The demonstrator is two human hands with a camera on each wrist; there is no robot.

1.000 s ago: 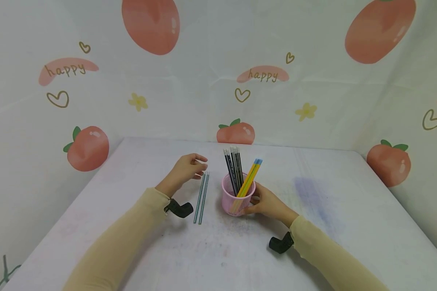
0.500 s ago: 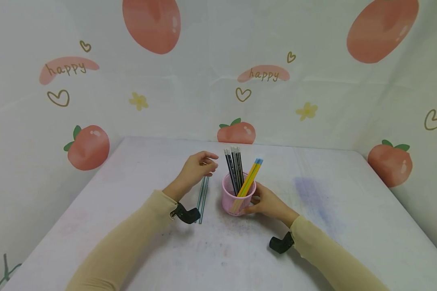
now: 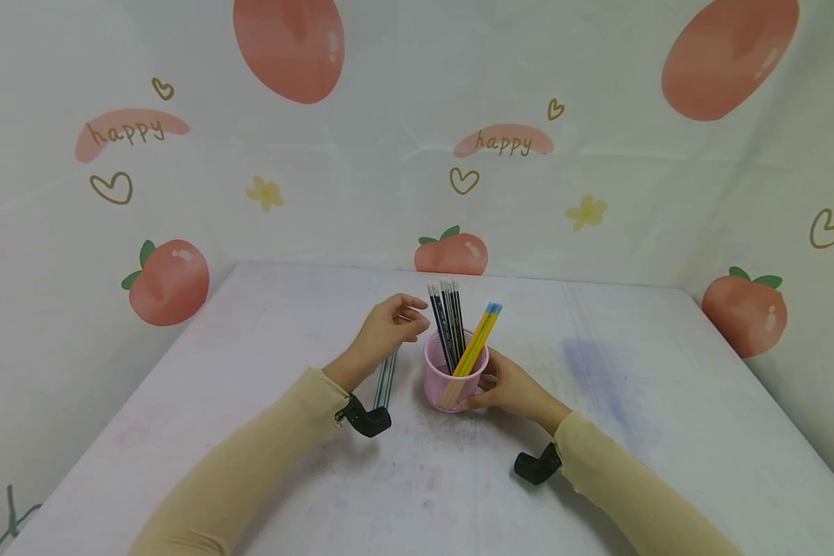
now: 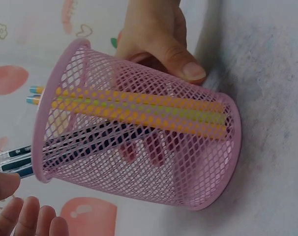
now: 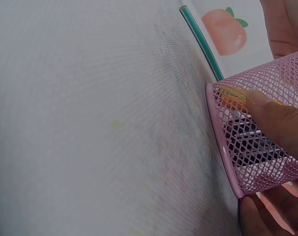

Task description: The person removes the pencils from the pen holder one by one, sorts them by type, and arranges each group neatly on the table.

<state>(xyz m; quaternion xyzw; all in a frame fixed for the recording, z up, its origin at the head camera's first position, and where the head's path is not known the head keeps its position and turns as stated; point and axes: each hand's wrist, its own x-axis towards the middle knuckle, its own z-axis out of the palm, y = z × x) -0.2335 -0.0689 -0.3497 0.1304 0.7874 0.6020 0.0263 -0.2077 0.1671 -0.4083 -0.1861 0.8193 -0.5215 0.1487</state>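
A pink mesh pen cup (image 3: 439, 390) stands upright on the table. Several dark pencils (image 3: 448, 324) and a few yellow pencils with blue ends (image 3: 478, 340) lean inside it. My right hand (image 3: 517, 390) grips the cup's right side; in the right wrist view its thumb (image 5: 279, 120) lies against the mesh. Just left of the dark pencils, my left hand (image 3: 392, 328) hovers with loosely bent fingers and nothing held. In the left wrist view its thumb (image 4: 5, 186) is beside the dark pencil tops, apart from the other fingers; contact cannot be told.
Two thin green pencils (image 3: 385, 382) lie on the white table (image 3: 361, 494) left of the cup, partly hidden under my left hand and its black wrist camera (image 3: 368, 421). A white peach-printed cloth (image 3: 361, 193) hangs behind and at the sides.
My left hand has moved right, from above the green pencils to beside the dark pencils in the cup. The right hand and the cup stay where they were.
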